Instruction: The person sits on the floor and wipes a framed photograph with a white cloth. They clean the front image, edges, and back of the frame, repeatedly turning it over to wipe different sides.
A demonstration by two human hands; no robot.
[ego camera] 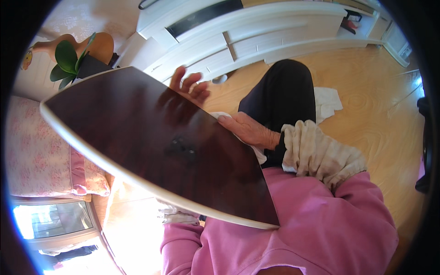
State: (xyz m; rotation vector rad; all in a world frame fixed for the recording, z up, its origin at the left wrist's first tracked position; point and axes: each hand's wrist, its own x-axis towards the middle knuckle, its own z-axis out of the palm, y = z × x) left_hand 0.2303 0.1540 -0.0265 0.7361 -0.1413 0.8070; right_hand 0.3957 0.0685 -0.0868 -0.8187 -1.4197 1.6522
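A glossy dark-brown panel with a cream rim lies tilted across the view in front of my pink sweatshirt. My right hand, its forearm in a gathered beige sleeve cover, is at the panel's right-hand edge. The thumb rests along that edge, and a white cloth shows beneath the hand. Past the upper edge, the fingers of my left hand stick out, apart and slightly blurred, with nothing seen in them. The panel hides its palm and most of the left forearm. Faint finger reflections show on the panel.
My bent knee in dark trousers rises beyond the panel. Another white cloth lies on the wooden floor. A long white cabinet runs along the top. At left are a potted plant and a floral cushion.
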